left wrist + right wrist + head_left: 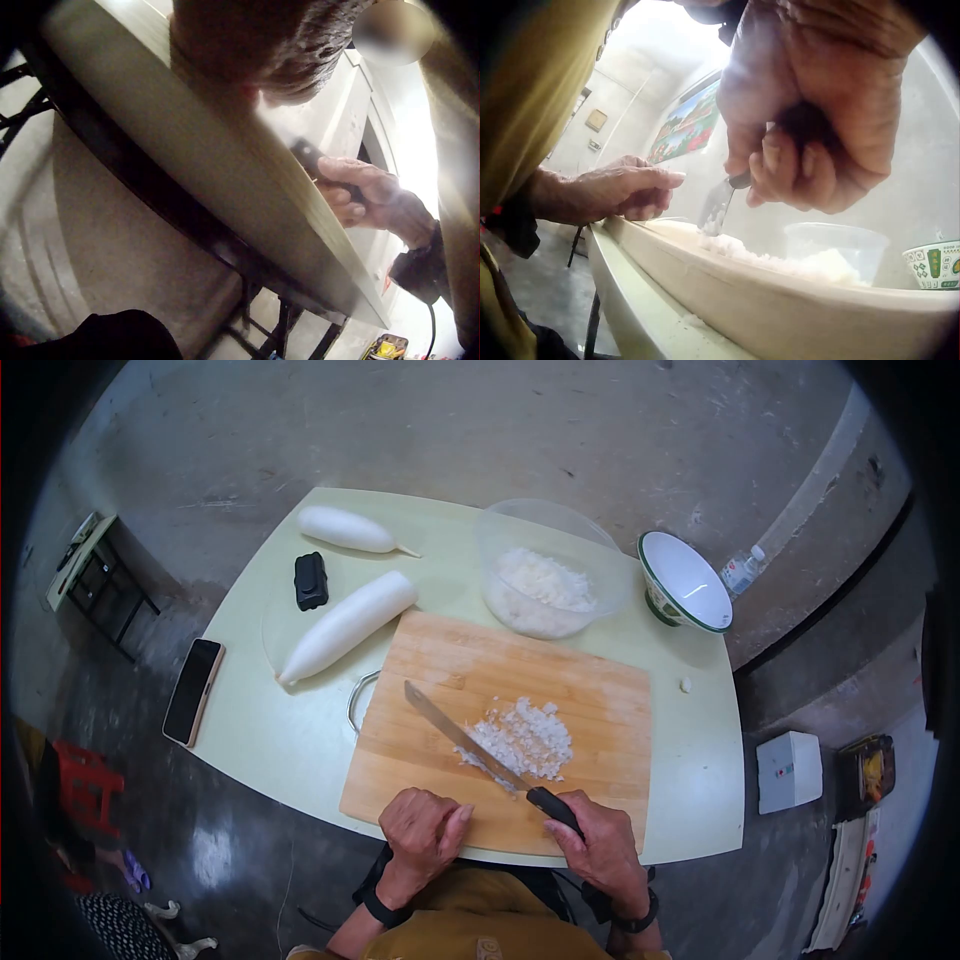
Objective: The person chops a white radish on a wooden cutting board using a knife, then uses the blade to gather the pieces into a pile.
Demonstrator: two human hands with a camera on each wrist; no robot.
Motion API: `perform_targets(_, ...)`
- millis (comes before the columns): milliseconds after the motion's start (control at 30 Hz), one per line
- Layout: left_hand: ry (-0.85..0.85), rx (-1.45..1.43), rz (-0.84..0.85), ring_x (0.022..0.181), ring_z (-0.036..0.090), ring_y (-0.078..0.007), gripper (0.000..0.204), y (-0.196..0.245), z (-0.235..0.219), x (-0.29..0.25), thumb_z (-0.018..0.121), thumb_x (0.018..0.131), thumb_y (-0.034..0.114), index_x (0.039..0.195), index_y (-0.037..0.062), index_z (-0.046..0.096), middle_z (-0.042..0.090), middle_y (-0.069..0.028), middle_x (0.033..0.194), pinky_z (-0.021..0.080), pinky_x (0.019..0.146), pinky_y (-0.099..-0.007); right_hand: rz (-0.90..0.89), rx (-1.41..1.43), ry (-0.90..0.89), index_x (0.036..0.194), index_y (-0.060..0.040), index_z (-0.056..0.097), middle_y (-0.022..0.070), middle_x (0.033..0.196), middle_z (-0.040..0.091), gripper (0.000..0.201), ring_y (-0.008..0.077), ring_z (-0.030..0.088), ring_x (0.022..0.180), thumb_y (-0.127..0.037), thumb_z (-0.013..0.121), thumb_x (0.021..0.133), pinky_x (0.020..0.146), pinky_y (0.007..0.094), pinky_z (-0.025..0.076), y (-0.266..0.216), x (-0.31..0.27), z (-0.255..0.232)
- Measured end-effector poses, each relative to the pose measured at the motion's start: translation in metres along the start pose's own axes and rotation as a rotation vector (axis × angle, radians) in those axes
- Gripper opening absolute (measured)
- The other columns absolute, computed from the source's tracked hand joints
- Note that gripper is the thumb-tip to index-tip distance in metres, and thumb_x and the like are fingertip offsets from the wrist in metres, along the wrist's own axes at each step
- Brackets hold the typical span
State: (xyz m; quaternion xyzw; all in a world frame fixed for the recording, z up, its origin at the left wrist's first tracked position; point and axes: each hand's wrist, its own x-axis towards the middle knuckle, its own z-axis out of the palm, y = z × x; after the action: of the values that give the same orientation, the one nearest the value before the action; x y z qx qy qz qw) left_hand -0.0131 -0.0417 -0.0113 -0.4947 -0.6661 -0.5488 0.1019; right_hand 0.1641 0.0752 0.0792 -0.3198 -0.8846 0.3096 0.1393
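Note:
A wooden cutting board (590, 695) lies on the pale green table (700, 780). On it sits a pile of diced white radish (525, 738). My right hand (600, 850) grips the black handle of a knife (455, 732), whose blade lies slanted against the pile's left side. The right wrist view shows this hand (817, 112) wrapped round the handle, with the blade (718, 202) tip down in the dice (780, 262). My left hand (425, 835) rests on the board's near edge, fingers loosely curled, holding nothing. It also shows in that view (622, 191).
Two whole white radishes (345, 625) (345, 528) and a black object (311, 580) lie at the table's left. A phone (193, 690) sits on the left edge. Behind the board stand a clear bowl (545, 575) of diced radish and a white, green-rimmed bowl (685, 582). A red stool (85, 785) is on the floor.

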Motion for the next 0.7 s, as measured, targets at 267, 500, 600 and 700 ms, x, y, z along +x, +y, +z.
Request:
perform_targets(267, -0.006, -0.012, 0.005, 0.054, 0.050, -0.0266, 0.015, 0.000, 0.000, 0.001, 0.073, 0.076, 0.008, 0.070, 0.0059, 0.060, 0.053, -0.0066, 0.060, 0.038, 0.051, -0.0370, -0.086, -0.003, -0.014, 0.102, -0.0045, 0.060, 0.0157, 0.079, 0.066, 0.023, 0.0360, 0.063, 0.067, -0.020, 0.069, 0.088, 0.057, 0.0412, 0.049, 0.003, -0.001, 0.008)
perform_targets(500, -0.004, 0.005, 0.001, 0.055, 0.050, -0.0267, 0.015, -0.001, 0.000, -0.002, 0.073, 0.076, 0.008, 0.069, 0.0062, 0.059, 0.053, -0.0065, 0.061, 0.038, 0.051, -0.0371, -0.063, -0.100, 0.079, 0.102, -0.0046, 0.060, 0.0155, 0.079, 0.065, 0.021, 0.0357, 0.063, 0.067, -0.017, 0.069, 0.087, 0.056, 0.0410, 0.049, 0.002, 0.006, 0.007)
perform_targets(600, 0.000, 0.000, -0.003, 0.055, 0.050, -0.0269, 0.016, 0.000, 0.000, -0.001, 0.072, 0.077, 0.009, 0.069, 0.0063, 0.059, 0.053, -0.0067, 0.061, 0.038, 0.052, -0.0371, -0.008, -0.133, 0.204, 0.101, -0.0037, 0.059, 0.0166, 0.077, 0.063, 0.018, 0.0360, 0.063, 0.066, -0.013, 0.067, 0.087, 0.056, 0.0414, 0.048, 0.006, 0.006, 0.003)
perform_targets(700, -0.005, 0.003, 0.002, 0.055, 0.050, -0.0272, 0.016, 0.000, -0.001, 0.000, 0.072, 0.077, 0.009, 0.069, 0.0063, 0.059, 0.053, -0.0068, 0.061, 0.038, 0.052, -0.0371, 0.003, -0.141, 0.196, 0.101, -0.0035, 0.059, 0.0169, 0.076, 0.062, 0.018, 0.0363, 0.063, 0.066, -0.013, 0.067, 0.087, 0.056, 0.0412, 0.048, 0.013, 0.008, -0.003)
